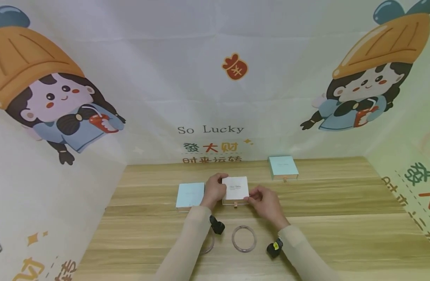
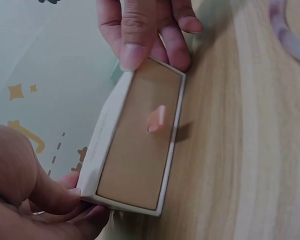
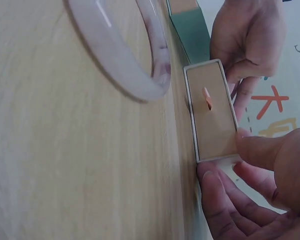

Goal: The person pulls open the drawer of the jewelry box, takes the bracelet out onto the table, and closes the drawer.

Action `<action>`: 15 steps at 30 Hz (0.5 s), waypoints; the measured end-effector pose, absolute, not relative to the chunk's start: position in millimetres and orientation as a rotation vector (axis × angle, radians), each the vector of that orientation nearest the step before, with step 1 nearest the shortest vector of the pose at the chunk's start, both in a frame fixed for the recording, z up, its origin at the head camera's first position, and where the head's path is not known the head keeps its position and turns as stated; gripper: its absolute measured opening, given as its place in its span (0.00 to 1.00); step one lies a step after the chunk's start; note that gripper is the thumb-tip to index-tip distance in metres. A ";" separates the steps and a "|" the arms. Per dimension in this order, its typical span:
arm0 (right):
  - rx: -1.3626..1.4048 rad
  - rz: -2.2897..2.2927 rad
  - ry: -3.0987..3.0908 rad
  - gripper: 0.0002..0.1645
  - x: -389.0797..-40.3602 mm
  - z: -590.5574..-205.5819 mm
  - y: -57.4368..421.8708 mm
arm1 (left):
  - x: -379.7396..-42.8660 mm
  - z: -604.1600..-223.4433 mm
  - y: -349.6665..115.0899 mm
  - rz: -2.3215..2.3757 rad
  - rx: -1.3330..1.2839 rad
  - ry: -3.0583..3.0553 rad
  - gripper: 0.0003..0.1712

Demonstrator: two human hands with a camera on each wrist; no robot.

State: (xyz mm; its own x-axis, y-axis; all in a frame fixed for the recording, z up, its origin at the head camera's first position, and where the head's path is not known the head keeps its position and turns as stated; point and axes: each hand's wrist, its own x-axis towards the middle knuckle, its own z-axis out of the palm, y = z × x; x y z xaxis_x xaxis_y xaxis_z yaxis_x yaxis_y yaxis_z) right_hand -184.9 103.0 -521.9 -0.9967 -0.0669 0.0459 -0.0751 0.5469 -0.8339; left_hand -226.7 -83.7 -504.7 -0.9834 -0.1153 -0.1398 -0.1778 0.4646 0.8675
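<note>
A white drawer-style box with dark lettering on its lid sits between both hands. My left hand grips its left side, thumb at the edge. The right hand pinches its near right corner between thumb and fingers. The tan drawer front with its small orange pull tab faces me, flush in the white sleeve. On the near side lies a pale translucent bangle. A second bangle is partly hidden under my left forearm.
A light blue box stands just left of my left hand, partly covered by it. Another light blue box, with a tab in front, is at the table's back right. Printed cloth walls the wooden table at the back and sides.
</note>
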 end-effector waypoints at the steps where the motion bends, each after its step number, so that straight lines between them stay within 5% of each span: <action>1: 0.121 1.489 -2.760 0.10 -184.4 -522.0 104.0 | -226.4 -505.1 -82.7 1.565 -0.260 2.638 0.29; 15: 0.139 1.502 -2.797 0.10 -187.1 -525.3 108.0 | -226.9 -503.0 -80.3 1.561 -0.274 2.624 0.29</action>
State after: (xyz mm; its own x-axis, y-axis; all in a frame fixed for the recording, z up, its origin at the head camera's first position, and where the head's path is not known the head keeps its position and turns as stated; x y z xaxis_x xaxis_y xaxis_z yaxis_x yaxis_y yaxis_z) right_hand -187.1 108.0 -525.3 -0.9955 -0.0940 0.0090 -0.0594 0.5495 -0.8334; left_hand -226.9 -80.3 -503.0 -0.9811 -0.1140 -0.1562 -0.1916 0.4661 0.8637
